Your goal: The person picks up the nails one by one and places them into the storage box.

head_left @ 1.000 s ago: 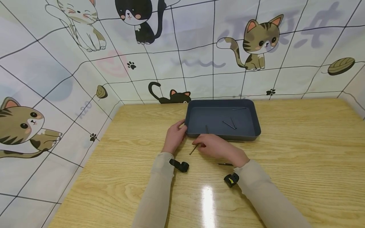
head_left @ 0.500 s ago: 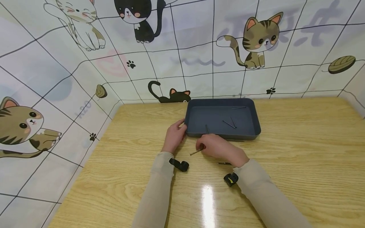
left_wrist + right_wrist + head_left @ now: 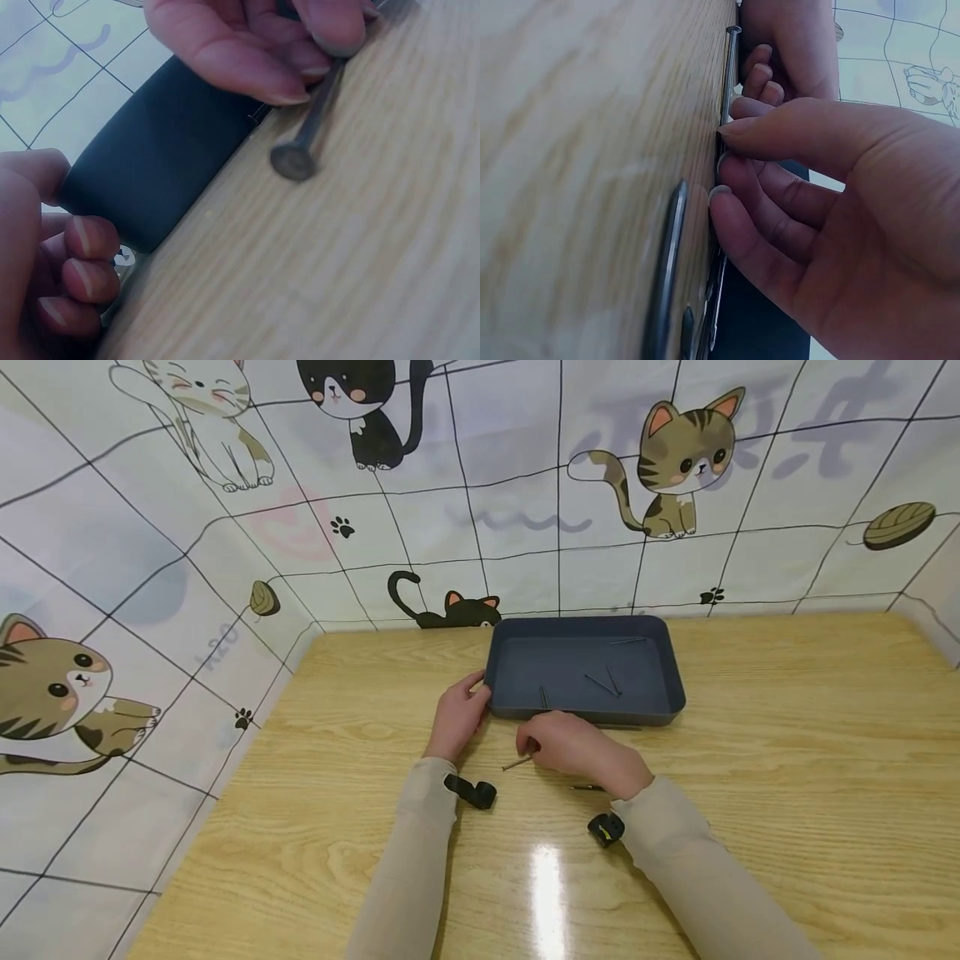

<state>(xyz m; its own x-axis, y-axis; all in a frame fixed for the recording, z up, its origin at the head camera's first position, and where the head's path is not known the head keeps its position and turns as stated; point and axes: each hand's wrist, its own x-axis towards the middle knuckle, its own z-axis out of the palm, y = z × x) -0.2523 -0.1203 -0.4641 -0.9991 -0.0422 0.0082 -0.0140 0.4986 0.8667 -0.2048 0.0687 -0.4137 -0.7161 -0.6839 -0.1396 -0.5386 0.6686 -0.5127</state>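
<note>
My left hand grips the near left corner of a dark blue-grey tray; in the left wrist view its fingers curl at the tray's end wall. In front of the tray, low over the table, my right hand pinches a nail between thumb and fingers. The nail's flat head points towards the left forearm, and its far end is hidden by the fingers. Several thin nails lie in the tray. Another nail is on the table by the right wrist, its pointed end visible in the right wrist view.
A further nail lies along the tray's front wall. The wooden table runs back to a cat-patterned backdrop right behind the tray; the same cloth stands along the left side.
The nail in my right hand has swung from a steep slant to nearly level. The right fingers have shifted slightly right; my left hand has stayed on the tray.
</note>
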